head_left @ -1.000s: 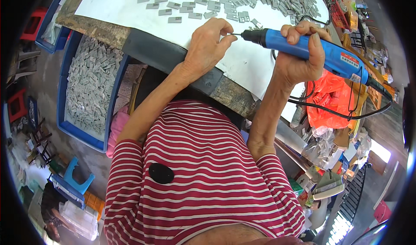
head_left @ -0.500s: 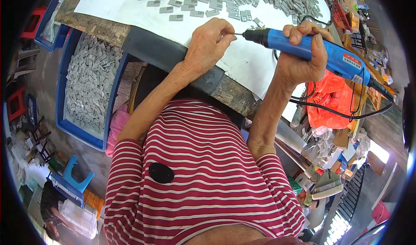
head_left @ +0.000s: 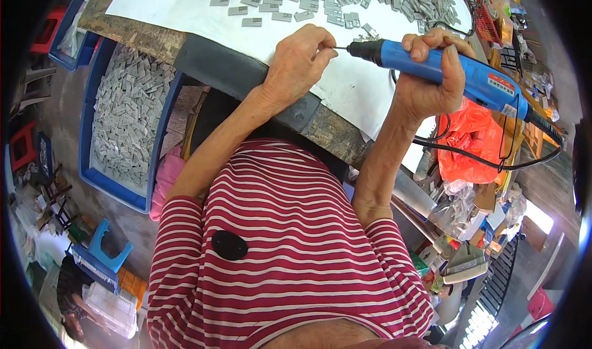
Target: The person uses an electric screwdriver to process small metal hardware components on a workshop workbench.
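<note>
My right hand (head_left: 435, 74) is wrapped round a blue electric screwdriver (head_left: 481, 87) with a black nose, held nearly level and pointing left. Its thin bit (head_left: 341, 48) reaches to the fingertips of my left hand (head_left: 302, 59). Those fingers are pinched together over the white sheet (head_left: 345, 83); whatever they hold is hidden behind them. Beyond my hands, flat grey rectangular pieces (head_left: 251, 22) lie spread on the sheet, and a heap of more grey pieces (head_left: 419, 0) rises at the far right. Some tiny parts (head_left: 367, 38) lie near the screwdriver's nose.
A blue bin (head_left: 87, 157) full of grey pieces stands at the left, below the worn table edge (head_left: 148, 40). The screwdriver's black cable (head_left: 530, 166) loops down at the right past a red plastic bag (head_left: 472, 142). A person (head_left: 74, 299) is at the lower left.
Both hands and the screwdriver keep almost the same position. The view has shifted very slightly.
</note>
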The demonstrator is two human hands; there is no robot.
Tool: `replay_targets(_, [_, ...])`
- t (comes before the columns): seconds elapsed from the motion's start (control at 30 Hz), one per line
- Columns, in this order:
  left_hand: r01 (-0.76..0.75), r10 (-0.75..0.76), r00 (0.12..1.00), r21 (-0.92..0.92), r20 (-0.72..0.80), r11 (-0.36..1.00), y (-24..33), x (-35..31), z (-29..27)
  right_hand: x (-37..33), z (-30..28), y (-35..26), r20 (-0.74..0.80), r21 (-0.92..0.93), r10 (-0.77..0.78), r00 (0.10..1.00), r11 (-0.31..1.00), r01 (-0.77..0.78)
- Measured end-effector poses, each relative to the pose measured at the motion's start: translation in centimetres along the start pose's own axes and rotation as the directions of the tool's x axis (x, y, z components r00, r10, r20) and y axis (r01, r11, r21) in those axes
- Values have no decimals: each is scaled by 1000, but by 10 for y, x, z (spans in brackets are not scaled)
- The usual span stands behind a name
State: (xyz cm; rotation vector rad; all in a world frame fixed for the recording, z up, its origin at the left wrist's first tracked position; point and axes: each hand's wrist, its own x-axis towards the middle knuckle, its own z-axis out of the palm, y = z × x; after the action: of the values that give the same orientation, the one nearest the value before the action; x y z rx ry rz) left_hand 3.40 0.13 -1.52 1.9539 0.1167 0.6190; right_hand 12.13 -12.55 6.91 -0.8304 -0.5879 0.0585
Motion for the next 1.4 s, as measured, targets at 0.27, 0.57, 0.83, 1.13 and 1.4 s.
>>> replay_targets(0.27, [-16,16,1000,27,-1,999,-1,0,1,0,1,-1,-6,2,-1,1000,1000,1])
replay_targets(0.57, [-31,31,1000,57,-1,998,-1,-1,2,-1,2,2,-29,-57,-15,999,998,14])
replay_targets(0.83, [-111,109,994,97,27,989,1,-2,1,-1,1,0,34,-47,16,999,999,-15])
replay_targets(1.13, [-92,89,995,77,39,993,0,-2,2,-1,1,-1,48,-64,9,999,998,-6])
replay_targets(1.4, [-96,92,995,89,49,991,-1,-3,2,-1,2,-1,36,-85,4,999,996,-1])
